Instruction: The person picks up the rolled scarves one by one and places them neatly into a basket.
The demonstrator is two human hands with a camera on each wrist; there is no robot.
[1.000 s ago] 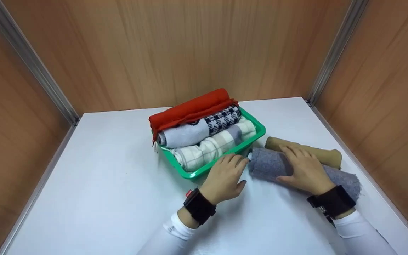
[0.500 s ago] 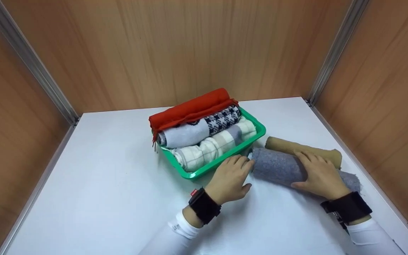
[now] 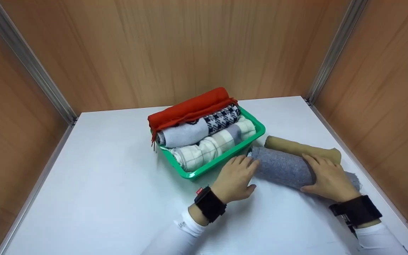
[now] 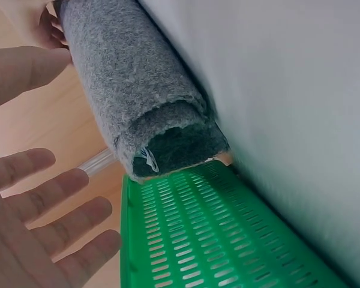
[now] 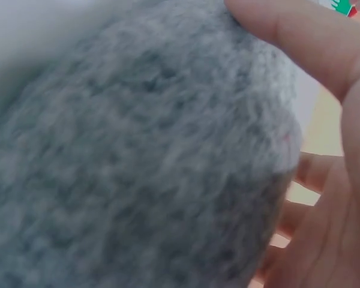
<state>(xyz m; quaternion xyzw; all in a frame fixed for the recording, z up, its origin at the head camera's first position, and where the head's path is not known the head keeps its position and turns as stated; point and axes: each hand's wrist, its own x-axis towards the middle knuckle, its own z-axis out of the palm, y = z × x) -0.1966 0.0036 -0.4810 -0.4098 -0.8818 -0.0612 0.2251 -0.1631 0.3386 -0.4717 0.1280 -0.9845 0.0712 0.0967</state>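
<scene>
Head view: gray cloth roll (image 3: 283,168) lies toward the right edge of the tabletop (image 3: 101,184), its long axis slanting from beside the green basket (image 3: 188,174) toward that edge; the right hand (image 3: 328,179) straddles its right half, and the left hand (image 3: 232,180) is nearer its left end. Left wrist view: fingers spread, nearly straight and empty, beside the roll. Right wrist view: thumb and fingers hold opposite sides of the roll.

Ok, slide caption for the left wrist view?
Spread left hand beside a gray fabric roll held by the right hand, near a green slotted basket.
</scene>
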